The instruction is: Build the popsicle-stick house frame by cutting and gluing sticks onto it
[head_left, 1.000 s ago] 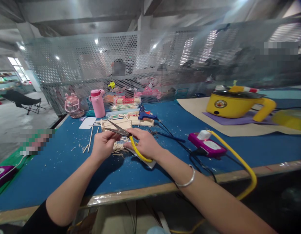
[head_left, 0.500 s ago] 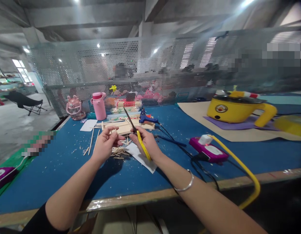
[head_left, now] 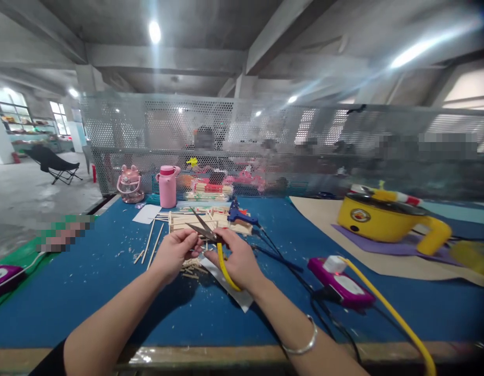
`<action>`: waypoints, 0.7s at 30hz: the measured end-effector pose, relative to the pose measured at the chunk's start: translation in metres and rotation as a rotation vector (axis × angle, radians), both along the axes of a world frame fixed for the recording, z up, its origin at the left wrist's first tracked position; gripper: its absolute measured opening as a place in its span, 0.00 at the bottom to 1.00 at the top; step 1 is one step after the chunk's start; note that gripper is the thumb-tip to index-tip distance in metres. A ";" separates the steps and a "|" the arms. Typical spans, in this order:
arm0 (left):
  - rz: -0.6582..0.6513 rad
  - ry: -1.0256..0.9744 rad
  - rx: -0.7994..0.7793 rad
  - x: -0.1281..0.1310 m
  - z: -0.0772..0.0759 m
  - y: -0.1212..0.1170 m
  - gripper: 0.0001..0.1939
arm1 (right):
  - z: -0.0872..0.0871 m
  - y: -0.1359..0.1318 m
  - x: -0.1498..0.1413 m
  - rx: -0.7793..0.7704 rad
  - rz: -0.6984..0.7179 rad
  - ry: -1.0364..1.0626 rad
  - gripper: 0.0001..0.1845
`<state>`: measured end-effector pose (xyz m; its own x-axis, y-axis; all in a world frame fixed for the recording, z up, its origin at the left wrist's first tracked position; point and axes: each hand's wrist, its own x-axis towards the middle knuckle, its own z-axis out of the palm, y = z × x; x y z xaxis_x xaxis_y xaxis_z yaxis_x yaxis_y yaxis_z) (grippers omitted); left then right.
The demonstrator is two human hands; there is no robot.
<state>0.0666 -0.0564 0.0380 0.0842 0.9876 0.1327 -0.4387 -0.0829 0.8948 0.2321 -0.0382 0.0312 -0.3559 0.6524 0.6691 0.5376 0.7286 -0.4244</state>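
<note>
My right hand (head_left: 242,261) is closed around yellow-handled scissors (head_left: 204,231), whose blades are spread apart and point up and to the left. Close to the lower blade, my left hand (head_left: 174,255) pinches thumb against fingers; what sits in the pinch is too small and hidden to name. Below the hands lies a heap of short cut stick pieces (head_left: 191,270), with a white sheet of paper (head_left: 242,300) beside it, partly under my right hand. Behind my hands is a pale wooden stick structure (head_left: 179,222), and longer wooden sticks (head_left: 149,241) lie to its left.
A blue glue gun (head_left: 239,215) rests behind the right hand, its cable running right to a purple power strip (head_left: 341,284). A yellow electric pot (head_left: 378,222) stands farther right. A pink bottle (head_left: 167,189) and a clear pink jug (head_left: 130,187) stand at the back by a perforated screen (head_left: 155,125).
The scissors' blades have gone from nearly closed to spread, and they have come nearer my left fingers. The view has tilted upward, so the table sits lower in it.
</note>
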 end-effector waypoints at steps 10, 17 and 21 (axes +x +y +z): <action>0.059 -0.012 -0.035 0.002 0.000 0.001 0.21 | 0.006 -0.001 0.001 0.211 -0.136 -0.231 0.18; 0.034 0.050 0.031 0.002 -0.001 -0.001 0.19 | 0.006 -0.002 -0.003 0.224 -0.116 -0.214 0.16; 0.013 0.048 0.024 0.003 0.000 -0.002 0.20 | 0.006 -0.004 -0.004 0.229 -0.127 -0.212 0.17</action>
